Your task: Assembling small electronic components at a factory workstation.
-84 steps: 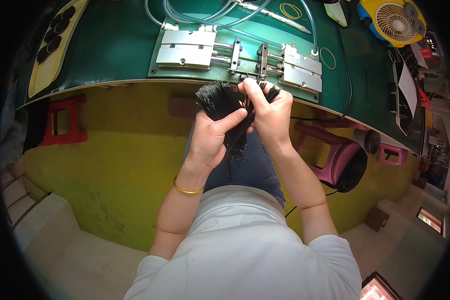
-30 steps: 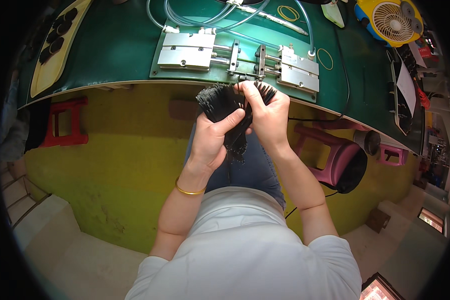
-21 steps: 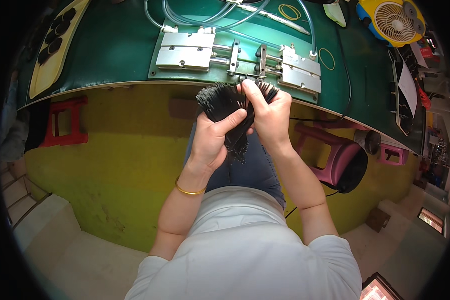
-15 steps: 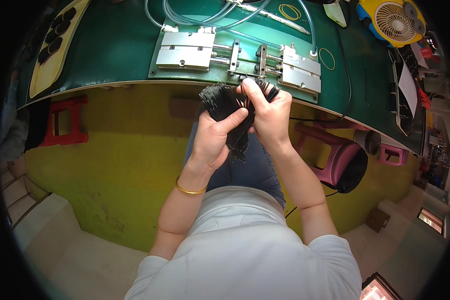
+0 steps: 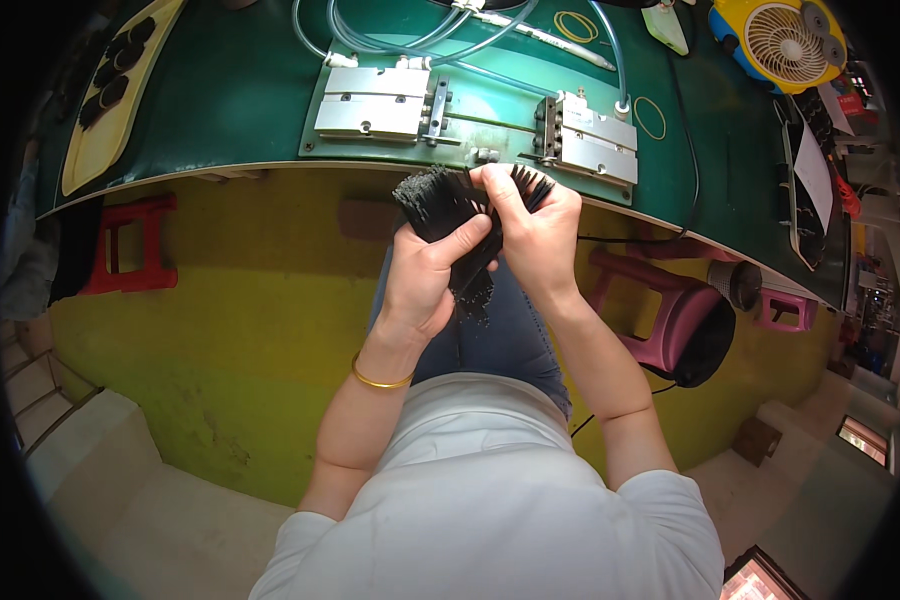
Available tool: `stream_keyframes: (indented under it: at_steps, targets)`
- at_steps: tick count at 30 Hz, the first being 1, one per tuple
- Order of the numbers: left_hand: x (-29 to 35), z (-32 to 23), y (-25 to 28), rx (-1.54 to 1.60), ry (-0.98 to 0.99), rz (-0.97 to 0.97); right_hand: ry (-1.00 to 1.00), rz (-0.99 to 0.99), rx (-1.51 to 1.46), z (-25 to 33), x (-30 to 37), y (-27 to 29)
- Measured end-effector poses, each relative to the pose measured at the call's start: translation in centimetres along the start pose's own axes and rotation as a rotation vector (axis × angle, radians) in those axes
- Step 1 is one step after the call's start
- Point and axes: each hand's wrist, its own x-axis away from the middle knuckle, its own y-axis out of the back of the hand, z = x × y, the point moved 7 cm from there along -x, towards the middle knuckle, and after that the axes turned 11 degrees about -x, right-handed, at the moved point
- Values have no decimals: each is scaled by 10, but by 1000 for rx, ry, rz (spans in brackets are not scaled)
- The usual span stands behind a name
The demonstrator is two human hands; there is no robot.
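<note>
A thick bundle of thin black strips [image 5: 430, 208] hangs in front of the bench edge. My left hand [image 5: 422, 272] is closed around its left part, thumb laid across the strips. Some strips stand fanned out at the right, and my right hand [image 5: 542, 238] is closed on these, thumb on top. Just beyond my hands sits a fixture with a left silver pneumatic cylinder [image 5: 370, 102] and a right silver pneumatic cylinder [image 5: 598, 140]. Their dark jaws stand wide apart, each drawn back beside its block. The fingers beneath the bundle are mostly hidden.
Clear air hoses [image 5: 390, 42] and a white pen-like tool [image 5: 545, 40] lie behind the fixture. A cream tray [image 5: 120, 125] with black bundles lies left; a yellow fan [image 5: 785, 45] stands far right. Red stool [image 5: 110, 245] and pink stool [image 5: 660, 310] stand below the bench.
The fixture's two jaws have moved apart, the left one to the left and the right one to the right. My hands and the black strips have barely shifted.
</note>
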Motion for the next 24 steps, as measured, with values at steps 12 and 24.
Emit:
stream_keyframes:
  at_steps: [12,24]
  targets:
    - [-4,1,0,-25,-13,27,-10,-4,-3,-2,-4,3]
    - [-1,-1,-1,-14,-5,-4,-19,-55,19,-3,-4,6]
